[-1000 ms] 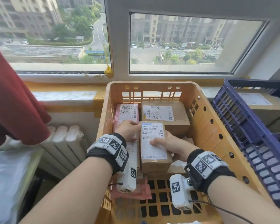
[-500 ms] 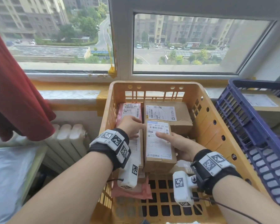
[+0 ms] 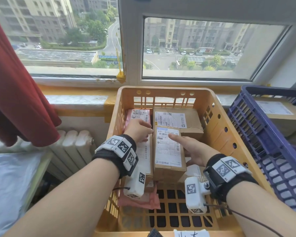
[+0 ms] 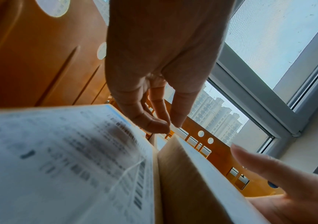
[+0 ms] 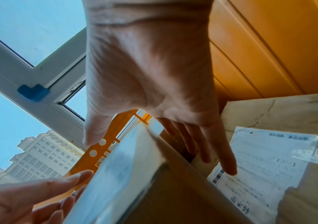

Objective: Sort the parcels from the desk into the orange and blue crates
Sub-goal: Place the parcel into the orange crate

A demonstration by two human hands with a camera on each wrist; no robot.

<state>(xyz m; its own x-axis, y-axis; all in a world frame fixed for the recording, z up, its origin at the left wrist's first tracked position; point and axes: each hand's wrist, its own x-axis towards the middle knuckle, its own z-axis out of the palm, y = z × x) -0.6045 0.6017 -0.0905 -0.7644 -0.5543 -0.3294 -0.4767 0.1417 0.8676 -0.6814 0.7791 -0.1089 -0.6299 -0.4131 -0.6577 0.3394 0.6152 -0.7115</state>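
The orange crate (image 3: 161, 88) stands under the window and holds several parcels. A narrow brown box (image 3: 167, 151) with a white label lies in its middle. My right hand (image 3: 181, 144) is at the box's right side, thumb stretched above the label and fingers straight down along the side (image 5: 159, 156). My left hand (image 3: 140, 129) hovers just left of the box's far end, fingers loosely curled and empty (image 4: 160, 118). A pink mailer (image 3: 138, 114) and a wider brown box (image 3: 186, 120) lie behind.
The blue crate (image 3: 256, 134) stands to the right with a brown box (image 3: 280, 113) inside. Another labelled box (image 3: 145, 154) and a pink bag (image 3: 143, 200) lie under my left wrist. A radiator (image 3: 72, 147) and red curtain (image 3: 15, 91) are at left.
My left hand has come off the narrow box's left edge. The right thumb has lifted from the label and the fingers have straightened. The box rests in the crate.
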